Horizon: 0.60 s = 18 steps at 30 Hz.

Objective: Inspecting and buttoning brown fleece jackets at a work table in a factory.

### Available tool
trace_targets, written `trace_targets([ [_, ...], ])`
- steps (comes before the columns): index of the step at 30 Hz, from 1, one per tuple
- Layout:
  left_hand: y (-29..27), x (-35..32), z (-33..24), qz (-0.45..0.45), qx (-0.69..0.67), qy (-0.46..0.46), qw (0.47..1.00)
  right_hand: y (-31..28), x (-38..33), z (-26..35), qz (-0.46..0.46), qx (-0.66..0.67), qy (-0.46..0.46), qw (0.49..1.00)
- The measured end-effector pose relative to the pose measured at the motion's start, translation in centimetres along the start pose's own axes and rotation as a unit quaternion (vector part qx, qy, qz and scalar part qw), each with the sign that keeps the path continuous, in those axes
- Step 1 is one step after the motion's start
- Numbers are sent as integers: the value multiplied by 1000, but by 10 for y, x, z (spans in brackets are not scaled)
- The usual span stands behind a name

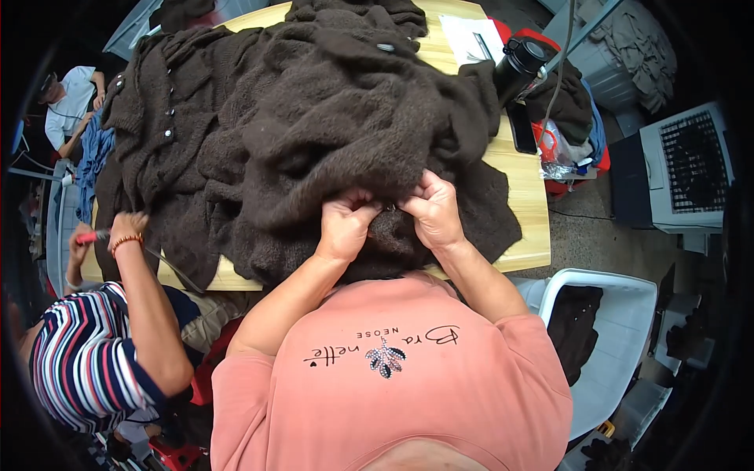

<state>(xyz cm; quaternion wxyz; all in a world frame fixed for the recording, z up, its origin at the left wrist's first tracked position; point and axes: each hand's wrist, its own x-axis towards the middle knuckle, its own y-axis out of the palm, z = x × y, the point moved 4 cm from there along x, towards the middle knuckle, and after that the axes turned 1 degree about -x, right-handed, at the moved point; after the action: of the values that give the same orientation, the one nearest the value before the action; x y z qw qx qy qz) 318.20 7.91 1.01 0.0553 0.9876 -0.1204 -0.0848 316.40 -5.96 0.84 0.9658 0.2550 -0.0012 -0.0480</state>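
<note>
A white plastic bin (628, 330) is standing on the floor to the right of and below the fingers, and a dark folded garment (575, 322) is lying inside it. Further right, a white crate with a dark grille (691, 161) is sitting on the floor; what it holds is hard to make out.

The left hand (344, 224) and the right hand (433, 210) are both pinching the near edge of a dark brown knitted garment (345, 118), fingers curled closed on a fold of the wool, knuckles nearly touching. The garment is heaped over the wooden tabletop (528, 196), spreading away from the fingers and covering most of it. The fingertips are buried in the knit, so what lies between them cannot be told.

Beyond and right of the fingers, a black bottle (518, 67) is standing by the pile. At the left, another person's hand (126, 231) is gripping a red-handled tool (93, 235), its tip hidden.
</note>
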Motion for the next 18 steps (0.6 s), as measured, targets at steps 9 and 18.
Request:
trace_targets([
  [9, 3, -26, -27, -102, 260, 312, 908, 9, -5, -1, -39, 40, 23, 998],
  [18, -8, -23, -17, 54, -45, 86, 994, 36, -22, 73, 85, -478, -388, 783],
])
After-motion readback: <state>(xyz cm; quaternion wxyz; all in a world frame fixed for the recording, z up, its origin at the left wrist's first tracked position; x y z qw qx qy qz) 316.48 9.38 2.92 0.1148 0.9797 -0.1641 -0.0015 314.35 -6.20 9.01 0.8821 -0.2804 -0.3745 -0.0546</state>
